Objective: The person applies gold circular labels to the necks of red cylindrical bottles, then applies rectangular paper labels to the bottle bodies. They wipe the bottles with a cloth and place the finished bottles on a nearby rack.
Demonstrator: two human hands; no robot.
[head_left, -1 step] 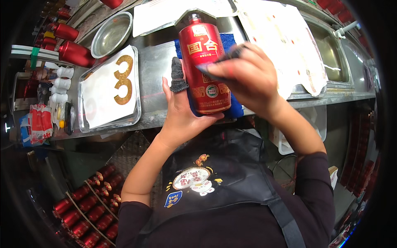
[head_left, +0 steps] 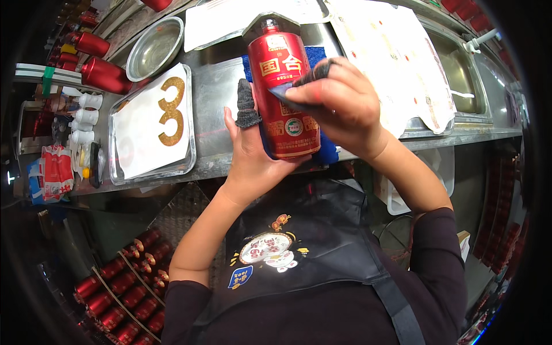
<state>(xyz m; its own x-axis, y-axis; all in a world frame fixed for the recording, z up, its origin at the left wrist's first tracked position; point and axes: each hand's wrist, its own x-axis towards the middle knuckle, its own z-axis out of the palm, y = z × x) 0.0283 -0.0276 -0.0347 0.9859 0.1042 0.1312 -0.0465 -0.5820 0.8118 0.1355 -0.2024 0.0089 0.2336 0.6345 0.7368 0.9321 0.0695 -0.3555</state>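
Observation:
A red glossy bottle [head_left: 279,50] with gold lettering and a round green-white mark leans back, its neck away from me, over a blue cloth [head_left: 315,54]. My left hand [head_left: 253,152] grips its lower left side and base; a dark knitted sleeve covers one finger. My right hand [head_left: 351,103], with dark wrapping on its fingers, pinches a thin dark blue-grey flat piece [head_left: 280,90], perhaps a scraper. The piece's tip touches the bottle's front just below the large gold characters. Part of the lettering is hidden behind my right hand.
At left, a metal tray [head_left: 192,150] carries a white sheet with gold curved decals, beside a metal bowl [head_left: 133,70] and red bottles [head_left: 105,75]. Printed white sheets [head_left: 397,69] lie at right before a sink [head_left: 472,95]. Red bottles [head_left: 118,299] fill racks lower left.
My right hand has shifted slightly left and down across the bottle's front, and more of the flat piece shows. My left hand and the bottle have hardly moved.

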